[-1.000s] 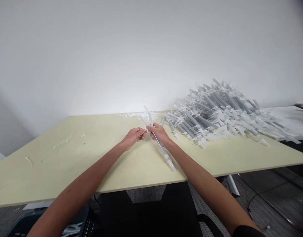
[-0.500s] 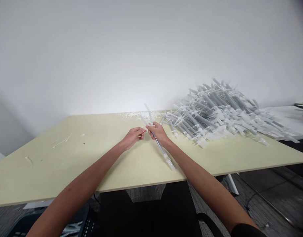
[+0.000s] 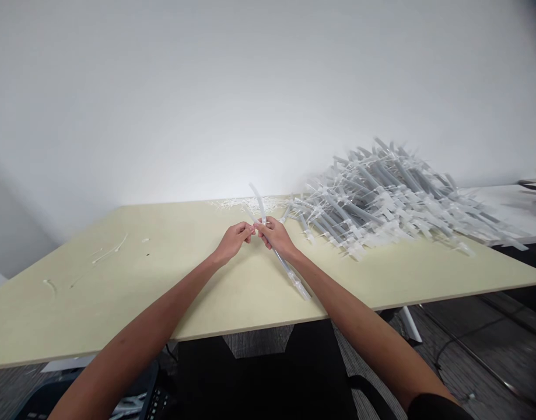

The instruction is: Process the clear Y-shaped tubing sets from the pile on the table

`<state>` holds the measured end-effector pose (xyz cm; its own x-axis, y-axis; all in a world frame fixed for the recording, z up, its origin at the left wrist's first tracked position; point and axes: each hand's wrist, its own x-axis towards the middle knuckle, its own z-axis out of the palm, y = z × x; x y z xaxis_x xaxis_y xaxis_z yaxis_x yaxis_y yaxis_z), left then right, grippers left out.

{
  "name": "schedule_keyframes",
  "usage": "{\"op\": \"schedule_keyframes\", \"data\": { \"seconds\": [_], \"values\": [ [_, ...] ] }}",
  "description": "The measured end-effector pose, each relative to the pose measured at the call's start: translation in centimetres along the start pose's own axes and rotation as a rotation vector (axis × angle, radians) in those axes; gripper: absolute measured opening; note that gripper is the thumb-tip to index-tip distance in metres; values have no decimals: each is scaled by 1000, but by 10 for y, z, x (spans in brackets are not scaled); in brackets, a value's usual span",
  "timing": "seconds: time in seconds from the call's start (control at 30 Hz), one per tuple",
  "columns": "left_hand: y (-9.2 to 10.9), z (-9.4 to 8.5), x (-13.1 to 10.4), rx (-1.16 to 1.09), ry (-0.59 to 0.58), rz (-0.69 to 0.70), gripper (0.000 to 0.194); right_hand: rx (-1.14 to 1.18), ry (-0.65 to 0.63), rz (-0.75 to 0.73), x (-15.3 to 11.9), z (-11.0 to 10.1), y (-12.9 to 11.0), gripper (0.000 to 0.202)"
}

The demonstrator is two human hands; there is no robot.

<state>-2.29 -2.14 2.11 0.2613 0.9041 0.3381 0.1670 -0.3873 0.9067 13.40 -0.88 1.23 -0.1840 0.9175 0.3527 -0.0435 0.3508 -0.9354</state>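
Note:
Over the middle of the table, my right hand (image 3: pixel 274 235) is wrapped round a translucent grey plastic tube (image 3: pixel 286 267). The tube slants, its curved upper end rising past my fingers and its lower end, banded with a clear fitting, pointing toward the front edge. A thin pale strip (image 3: pixel 251 215) sticks out beside the tube's upper part. My left hand (image 3: pixel 237 238) is closed in a pinch, its fingertips close to those of my right hand. Whatever lies between the left fingertips is too small to make out.
To the right rises a large pile of similar tubes (image 3: pixel 364 192). Small white scraps (image 3: pixel 237 203) lie along the table's back edge by the wall. Several loose cable ties (image 3: pixel 112 251) are scattered at left. A dark basket (image 3: pixel 151 391) stands below the front edge.
The tube's upper end has shifted slightly left, along with both hands. My right hand keeps its grip, and the left stays pinched beside it.

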Motion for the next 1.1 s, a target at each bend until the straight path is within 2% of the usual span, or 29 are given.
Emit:
{"op": "schedule_keyframes", "data": {
  "seconds": [0.23,0.4,0.6,0.83,1.1],
  "values": [
    [5,2,-3,56,-50,2,25,21,-7,6,2,-5,1,39],
    [0,3,-1,80,4,3,19,-58,36,4,2,-3,0,36],
    [-5,6,1,-10,36,-15,13,-134,90,-22,1,-2,-4,36],
    [-5,5,0,-56,-20,-47,11,-167,89,-36,1,-4,-2,35],
    [8,1,-3,-60,-57,-34,12,-219,143,-75,2,-7,-7,32]
  ]
}}
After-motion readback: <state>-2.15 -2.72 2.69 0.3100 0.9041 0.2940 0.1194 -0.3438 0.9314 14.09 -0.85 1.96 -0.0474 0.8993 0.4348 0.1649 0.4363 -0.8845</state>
